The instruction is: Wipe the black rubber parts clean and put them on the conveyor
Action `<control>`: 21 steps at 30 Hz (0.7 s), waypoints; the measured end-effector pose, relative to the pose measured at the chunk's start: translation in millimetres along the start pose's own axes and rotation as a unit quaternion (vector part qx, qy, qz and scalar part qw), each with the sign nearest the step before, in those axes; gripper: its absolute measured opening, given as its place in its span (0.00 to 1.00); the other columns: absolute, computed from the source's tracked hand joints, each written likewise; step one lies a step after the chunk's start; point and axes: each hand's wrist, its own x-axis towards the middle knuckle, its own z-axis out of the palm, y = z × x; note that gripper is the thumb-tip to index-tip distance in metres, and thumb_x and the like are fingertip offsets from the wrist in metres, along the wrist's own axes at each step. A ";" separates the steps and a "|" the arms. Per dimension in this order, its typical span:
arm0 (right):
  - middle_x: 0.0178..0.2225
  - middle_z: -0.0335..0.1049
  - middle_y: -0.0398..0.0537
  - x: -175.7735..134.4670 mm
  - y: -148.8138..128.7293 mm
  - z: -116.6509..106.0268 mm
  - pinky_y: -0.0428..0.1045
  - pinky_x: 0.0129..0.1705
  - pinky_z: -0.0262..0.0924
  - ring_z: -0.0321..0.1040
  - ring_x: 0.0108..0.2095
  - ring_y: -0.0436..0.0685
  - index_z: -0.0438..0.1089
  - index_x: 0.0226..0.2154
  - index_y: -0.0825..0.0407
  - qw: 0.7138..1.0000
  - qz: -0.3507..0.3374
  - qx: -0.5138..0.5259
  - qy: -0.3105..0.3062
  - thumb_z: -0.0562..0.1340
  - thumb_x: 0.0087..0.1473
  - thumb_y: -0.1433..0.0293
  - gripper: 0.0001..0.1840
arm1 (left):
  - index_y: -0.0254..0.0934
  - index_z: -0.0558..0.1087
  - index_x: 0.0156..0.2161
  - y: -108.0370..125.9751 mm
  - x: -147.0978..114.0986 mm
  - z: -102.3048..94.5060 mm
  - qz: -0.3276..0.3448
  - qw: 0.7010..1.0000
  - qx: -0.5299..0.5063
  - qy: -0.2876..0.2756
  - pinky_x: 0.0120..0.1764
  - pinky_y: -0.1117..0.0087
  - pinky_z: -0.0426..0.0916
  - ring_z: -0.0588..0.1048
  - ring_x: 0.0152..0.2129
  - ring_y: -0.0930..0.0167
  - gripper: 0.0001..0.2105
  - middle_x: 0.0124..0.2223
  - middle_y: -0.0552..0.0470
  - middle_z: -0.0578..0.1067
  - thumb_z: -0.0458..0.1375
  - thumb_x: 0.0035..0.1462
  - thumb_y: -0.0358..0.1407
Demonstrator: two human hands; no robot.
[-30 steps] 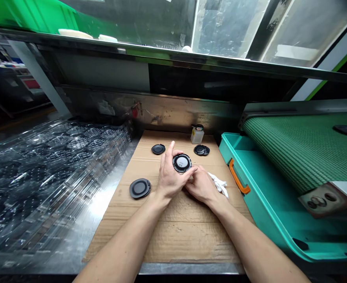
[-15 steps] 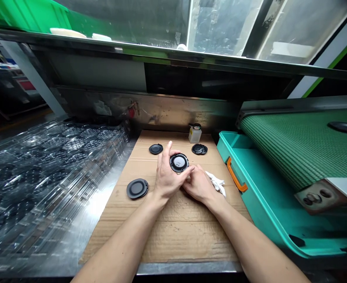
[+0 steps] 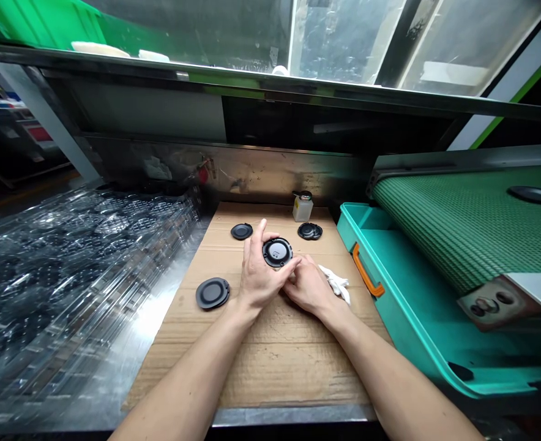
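My left hand [image 3: 262, 269] grips a round black plastic part [image 3: 277, 252] by its edge, its grey centre facing me. My right hand [image 3: 311, 283] is closed against the lower right of that part. Whatever its curled fingers hold is hidden. A crumpled white cloth [image 3: 337, 283] shows just right of that hand; I cannot tell whether the hand touches it. On the cardboard sheet [image 3: 279, 373] lie more black round parts: one at the back left [image 3: 242, 231], stacked ones at the front left [image 3: 212, 293], and overlapping ones at the back right [image 3: 309, 231].
A small dark-capped bottle [image 3: 302, 207] stands at the cardboard's back edge. To the right is a teal bin [image 3: 365, 312] with an orange handle [image 3: 368, 272], below a green conveyor belt [image 3: 463, 214] carrying a black part [image 3: 534, 195]. Clear plastic trays [image 3: 78, 269] fill the left side.
The whole view has shifted very slightly to the left. Both hands keep almost the same pose around the black part.
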 end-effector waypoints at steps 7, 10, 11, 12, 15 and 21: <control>0.41 0.68 0.52 1.0 -0.1 -0.3 0.51 0.46 0.58 0.60 0.44 0.59 0.69 0.33 0.52 1.000 0.005 0.005 -0.004 0.59 0.52 0.68 0.06 | 0.42 0.49 0.65 -2.7 -1.5 1.9 -0.008 1.000 -0.004 -0.004 0.55 0.58 0.62 0.70 0.50 0.64 0.46 0.50 0.47 0.73 0.69 0.45 0.40; 0.42 0.68 0.52 1.1 0.1 0.1 0.51 0.48 0.57 0.60 0.46 0.60 0.70 0.37 0.52 1.000 0.007 0.010 -0.001 0.59 0.53 0.68 0.09 | 0.42 0.50 0.65 -3.9 -2.4 3.1 -0.009 1.000 -0.003 0.002 0.55 0.58 0.61 0.70 0.50 0.64 0.46 0.50 0.47 0.73 0.69 0.45 0.40; 0.42 0.68 0.53 1.0 0.3 0.3 0.52 0.49 0.57 0.60 0.47 0.60 0.70 0.38 0.52 1.000 0.008 0.010 -0.001 0.59 0.53 0.68 0.09 | 0.42 0.50 0.65 -4.1 -2.7 3.3 -0.009 1.000 -0.001 0.004 0.55 0.58 0.61 0.70 0.50 0.64 0.46 0.50 0.46 0.73 0.69 0.45 0.40; 0.43 0.68 0.53 0.9 0.6 0.6 0.52 0.49 0.57 0.60 0.47 0.60 0.70 0.39 0.52 1.000 0.008 0.009 -0.001 0.59 0.53 0.68 0.10 | 0.42 0.49 0.66 -4.4 -2.9 3.5 -0.008 1.000 0.002 0.006 0.55 0.58 0.61 0.70 0.50 0.64 0.46 0.50 0.46 0.73 0.69 0.45 0.40; 0.43 0.68 0.53 0.8 2.0 2.1 0.52 0.49 0.57 0.60 0.47 0.60 0.70 0.40 0.53 1.000 0.006 0.005 0.001 0.58 0.53 0.68 0.11 | 0.41 0.49 0.66 -4.7 -3.7 3.8 -0.004 1.000 0.012 0.005 0.55 0.57 0.61 0.70 0.50 0.64 0.45 0.50 0.45 0.72 0.68 0.46 0.39; 0.46 0.68 0.53 1.2 3.6 3.7 0.52 0.50 0.56 0.59 0.49 0.60 0.70 0.45 0.51 1.000 -0.001 0.014 0.009 0.59 0.53 0.69 0.16 | 0.41 0.49 0.66 -3.8 -4.6 4.2 0.009 1.000 0.021 0.007 0.55 0.58 0.63 0.70 0.50 0.63 0.44 0.50 0.45 0.72 0.67 0.47 0.39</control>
